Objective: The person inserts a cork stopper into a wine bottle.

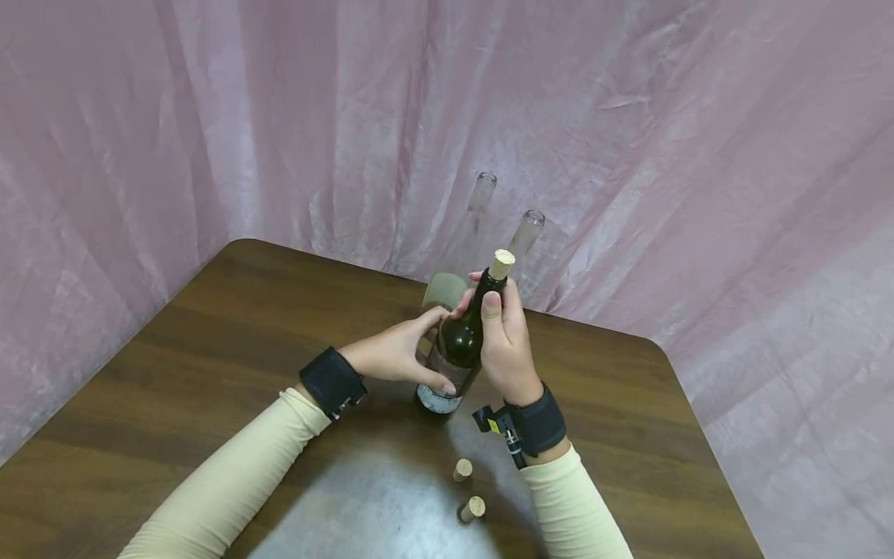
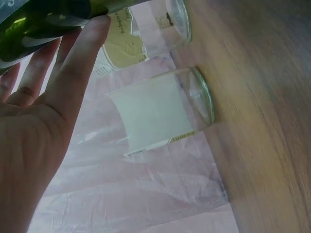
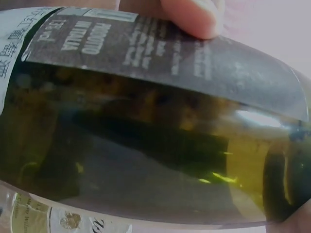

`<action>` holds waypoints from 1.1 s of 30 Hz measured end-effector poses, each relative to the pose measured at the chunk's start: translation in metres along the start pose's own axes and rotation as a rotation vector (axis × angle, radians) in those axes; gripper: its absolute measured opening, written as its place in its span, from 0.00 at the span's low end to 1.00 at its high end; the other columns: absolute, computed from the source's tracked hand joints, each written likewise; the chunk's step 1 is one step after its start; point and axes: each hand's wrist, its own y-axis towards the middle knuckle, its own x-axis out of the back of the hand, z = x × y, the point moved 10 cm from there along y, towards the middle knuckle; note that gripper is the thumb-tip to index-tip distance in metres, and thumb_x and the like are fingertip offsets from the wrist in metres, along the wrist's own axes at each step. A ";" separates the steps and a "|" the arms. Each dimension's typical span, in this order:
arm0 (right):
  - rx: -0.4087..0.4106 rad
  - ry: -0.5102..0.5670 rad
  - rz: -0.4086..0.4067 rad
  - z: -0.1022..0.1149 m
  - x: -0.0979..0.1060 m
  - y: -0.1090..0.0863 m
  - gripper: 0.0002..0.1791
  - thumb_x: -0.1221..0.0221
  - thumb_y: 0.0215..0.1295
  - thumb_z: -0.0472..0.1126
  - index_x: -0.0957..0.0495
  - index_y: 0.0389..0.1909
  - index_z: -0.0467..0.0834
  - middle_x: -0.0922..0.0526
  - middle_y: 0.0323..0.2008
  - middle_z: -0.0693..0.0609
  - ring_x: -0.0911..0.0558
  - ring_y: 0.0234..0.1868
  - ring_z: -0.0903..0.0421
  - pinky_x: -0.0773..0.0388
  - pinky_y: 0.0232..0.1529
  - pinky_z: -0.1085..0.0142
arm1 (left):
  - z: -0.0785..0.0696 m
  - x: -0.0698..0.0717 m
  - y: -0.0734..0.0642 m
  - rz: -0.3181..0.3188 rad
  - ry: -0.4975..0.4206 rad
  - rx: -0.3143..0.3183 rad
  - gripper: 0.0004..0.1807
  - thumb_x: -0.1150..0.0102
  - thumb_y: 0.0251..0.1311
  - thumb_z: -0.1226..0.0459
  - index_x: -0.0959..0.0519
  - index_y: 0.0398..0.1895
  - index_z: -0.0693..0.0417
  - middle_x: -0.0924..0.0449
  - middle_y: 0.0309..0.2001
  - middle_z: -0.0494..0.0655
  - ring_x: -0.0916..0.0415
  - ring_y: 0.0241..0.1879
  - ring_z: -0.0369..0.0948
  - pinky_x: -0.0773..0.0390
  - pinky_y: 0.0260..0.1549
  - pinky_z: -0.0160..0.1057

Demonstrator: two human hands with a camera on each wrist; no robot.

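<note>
A dark green wine bottle (image 1: 461, 338) leans slightly, its neck toward the upper right in the head view. A cork (image 1: 502, 265) sits in its mouth, with much of the cork standing out. My right hand (image 1: 507, 353) grips the neck, thumb lying along it just below the mouth. Lower down, my left hand (image 1: 394, 349) holds the body, its thumb on the label side and its fingers on the far side. The right wrist view is filled by the bottle's glass and its printed grey label (image 3: 121, 43); a fingertip (image 3: 197, 19) presses on the label.
Two clear glass bottles (image 1: 483, 192) (image 1: 528, 230) stand uncorked behind the green one, partly hidden by it and my hands. Two loose corks (image 1: 462, 470) (image 1: 472, 508) stand on the brown wooden table (image 1: 230, 334) nearer to me. A pink curtain (image 1: 314, 116) hangs behind the table.
</note>
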 end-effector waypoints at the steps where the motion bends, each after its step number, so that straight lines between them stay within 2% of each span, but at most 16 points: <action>1: 0.006 0.002 0.001 0.000 0.001 -0.001 0.28 0.61 0.85 0.49 0.37 0.66 0.27 0.26 0.40 0.37 0.20 0.43 0.47 0.20 0.53 0.53 | 0.000 0.000 0.000 -0.005 0.005 -0.003 0.51 0.17 0.49 0.55 0.37 0.74 0.43 0.20 0.57 0.46 0.20 0.55 0.44 0.17 0.49 0.45; 5: 0.027 0.002 0.001 0.002 0.003 0.001 0.30 0.60 0.85 0.50 0.37 0.66 0.26 0.26 0.40 0.38 0.20 0.43 0.47 0.20 0.54 0.53 | -0.003 0.001 0.002 -0.027 0.005 -0.023 0.50 0.16 0.48 0.56 0.36 0.74 0.45 0.23 0.59 0.47 0.22 0.57 0.45 0.17 0.50 0.45; 10: 0.030 0.000 -0.009 0.004 0.007 0.004 0.30 0.60 0.84 0.51 0.37 0.66 0.27 0.25 0.39 0.39 0.20 0.43 0.49 0.21 0.54 0.55 | -0.001 0.003 0.003 -0.038 -0.008 -0.017 0.49 0.16 0.48 0.58 0.35 0.73 0.48 0.26 0.62 0.47 0.24 0.60 0.46 0.17 0.52 0.45; 15: 0.032 0.022 -0.035 0.012 0.017 0.005 0.32 0.59 0.83 0.54 0.37 0.66 0.28 0.26 0.38 0.39 0.20 0.42 0.48 0.21 0.53 0.55 | 0.002 0.002 0.004 -0.034 0.067 -0.020 0.47 0.17 0.50 0.56 0.34 0.71 0.49 0.23 0.61 0.44 0.23 0.61 0.42 0.22 0.58 0.44; 18: 0.030 0.027 -0.061 0.018 0.026 0.005 0.30 0.58 0.83 0.54 0.36 0.66 0.30 0.25 0.38 0.40 0.19 0.42 0.48 0.20 0.52 0.55 | 0.004 -0.001 0.005 -0.013 0.045 -0.020 0.45 0.18 0.52 0.58 0.34 0.71 0.50 0.22 0.60 0.46 0.21 0.60 0.43 0.22 0.59 0.45; 21: 0.035 0.021 -0.078 0.027 0.035 0.005 0.28 0.58 0.83 0.53 0.34 0.65 0.33 0.25 0.38 0.41 0.18 0.41 0.49 0.20 0.53 0.55 | 0.007 -0.002 0.005 -0.007 -0.002 -0.011 0.45 0.19 0.53 0.61 0.35 0.72 0.51 0.22 0.61 0.49 0.20 0.58 0.47 0.19 0.55 0.51; 27: 0.084 0.008 -0.086 0.048 0.051 0.004 0.24 0.59 0.84 0.49 0.33 0.64 0.35 0.26 0.37 0.42 0.19 0.41 0.50 0.21 0.53 0.57 | 0.009 0.000 0.004 -0.038 0.016 -0.004 0.46 0.19 0.54 0.58 0.34 0.73 0.54 0.23 0.60 0.57 0.23 0.58 0.61 0.19 0.52 0.59; 30: 0.109 0.002 -0.099 0.056 0.063 0.003 0.22 0.59 0.84 0.47 0.32 0.64 0.35 0.26 0.36 0.41 0.19 0.40 0.49 0.21 0.52 0.58 | 0.009 0.001 0.004 -0.046 0.036 -0.002 0.45 0.20 0.55 0.57 0.34 0.73 0.55 0.23 0.59 0.61 0.23 0.58 0.63 0.18 0.51 0.58; 33: 0.122 -0.002 -0.124 0.060 0.077 0.000 0.22 0.57 0.83 0.47 0.31 0.65 0.36 0.26 0.35 0.41 0.19 0.39 0.49 0.21 0.52 0.58 | 0.010 0.001 0.004 -0.050 0.058 0.009 0.44 0.21 0.55 0.56 0.33 0.72 0.54 0.22 0.59 0.61 0.22 0.58 0.60 0.18 0.51 0.57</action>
